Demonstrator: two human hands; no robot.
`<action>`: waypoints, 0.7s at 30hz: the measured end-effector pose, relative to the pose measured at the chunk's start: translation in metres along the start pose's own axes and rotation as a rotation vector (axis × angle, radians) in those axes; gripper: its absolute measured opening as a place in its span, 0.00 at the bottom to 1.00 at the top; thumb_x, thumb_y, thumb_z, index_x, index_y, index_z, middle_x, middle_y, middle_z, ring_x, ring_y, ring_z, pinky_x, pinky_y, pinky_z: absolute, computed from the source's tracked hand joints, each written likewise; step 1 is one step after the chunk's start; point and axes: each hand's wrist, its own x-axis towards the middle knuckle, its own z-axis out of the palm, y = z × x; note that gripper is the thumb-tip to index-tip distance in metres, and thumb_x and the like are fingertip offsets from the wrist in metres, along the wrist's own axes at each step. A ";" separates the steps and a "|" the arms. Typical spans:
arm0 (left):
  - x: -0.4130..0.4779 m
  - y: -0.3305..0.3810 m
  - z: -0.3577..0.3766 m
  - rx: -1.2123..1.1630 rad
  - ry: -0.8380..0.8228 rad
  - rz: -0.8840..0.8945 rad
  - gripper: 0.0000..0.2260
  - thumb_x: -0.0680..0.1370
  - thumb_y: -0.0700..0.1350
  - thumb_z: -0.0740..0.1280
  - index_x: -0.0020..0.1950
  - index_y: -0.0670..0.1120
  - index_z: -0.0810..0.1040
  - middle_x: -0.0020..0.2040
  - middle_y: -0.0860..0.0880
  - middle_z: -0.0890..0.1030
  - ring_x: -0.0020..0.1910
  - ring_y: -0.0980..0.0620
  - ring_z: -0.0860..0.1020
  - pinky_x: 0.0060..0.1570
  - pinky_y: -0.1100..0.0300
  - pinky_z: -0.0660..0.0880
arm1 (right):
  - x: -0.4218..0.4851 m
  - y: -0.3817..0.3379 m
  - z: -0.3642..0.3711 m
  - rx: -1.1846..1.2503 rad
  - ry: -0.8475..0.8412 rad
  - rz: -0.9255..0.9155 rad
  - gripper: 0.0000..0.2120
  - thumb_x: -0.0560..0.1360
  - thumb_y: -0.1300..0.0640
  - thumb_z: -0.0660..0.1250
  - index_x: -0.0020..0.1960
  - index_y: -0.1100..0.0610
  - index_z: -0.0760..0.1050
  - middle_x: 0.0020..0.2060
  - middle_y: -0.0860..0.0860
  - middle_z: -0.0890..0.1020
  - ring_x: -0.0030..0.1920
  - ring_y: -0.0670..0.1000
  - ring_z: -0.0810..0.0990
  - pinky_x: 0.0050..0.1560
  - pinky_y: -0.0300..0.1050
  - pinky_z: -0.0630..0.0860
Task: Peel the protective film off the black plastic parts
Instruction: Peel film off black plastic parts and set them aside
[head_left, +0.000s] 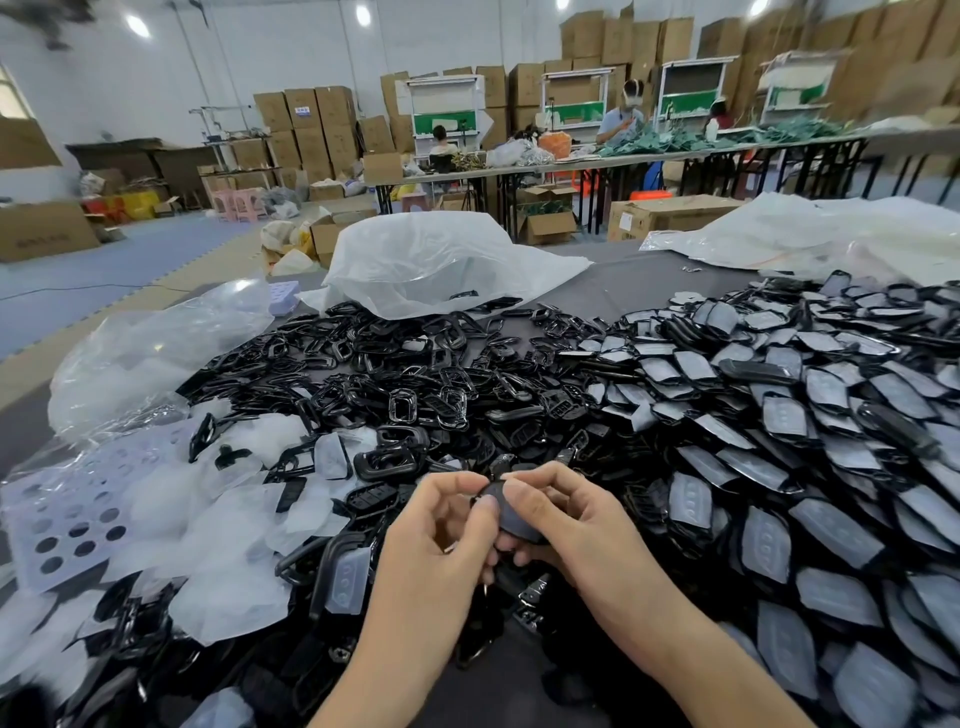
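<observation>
Left hand (441, 525) and right hand (563, 517) both pinching one black part (508, 519), piled parts (519, 374) beyond

Worn at head height, looking forward and down across the bench (649, 291), nearest at its front edge, wide enough to take in the workshop behind

I read the held part (511, 514) as black under a dull grey film. The filmed parts (836, 530) at right show grey-white film on black. The frames (415, 374) at centre are glossy black. The peeled film scraps (223, 525) are translucent white. The perforated sheet (62, 499) is pale lilac with round dark holes. The table cover (639, 291) is dark grey; the cartons (317, 124) are brown.
</observation>
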 end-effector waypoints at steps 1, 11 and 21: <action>0.001 -0.001 -0.002 -0.006 0.029 0.001 0.03 0.80 0.39 0.67 0.51 0.47 0.77 0.31 0.51 0.80 0.28 0.56 0.76 0.30 0.66 0.73 | 0.000 0.000 -0.001 0.007 -0.015 0.010 0.06 0.73 0.54 0.72 0.48 0.52 0.85 0.39 0.54 0.84 0.38 0.51 0.84 0.38 0.39 0.79; 0.002 -0.012 -0.007 0.042 0.033 0.114 0.07 0.81 0.55 0.60 0.56 0.60 0.75 0.45 0.54 0.83 0.40 0.55 0.79 0.44 0.59 0.77 | 0.003 -0.011 -0.019 -0.406 0.081 -0.127 0.15 0.83 0.58 0.64 0.60 0.39 0.79 0.38 0.53 0.86 0.33 0.49 0.83 0.33 0.38 0.77; -0.008 -0.022 -0.005 0.963 -0.522 0.420 0.34 0.74 0.76 0.51 0.77 0.64 0.55 0.75 0.67 0.57 0.74 0.65 0.50 0.74 0.68 0.41 | 0.044 -0.069 -0.075 -0.151 0.761 -0.265 0.35 0.83 0.53 0.63 0.82 0.48 0.45 0.46 0.57 0.85 0.34 0.49 0.85 0.37 0.42 0.81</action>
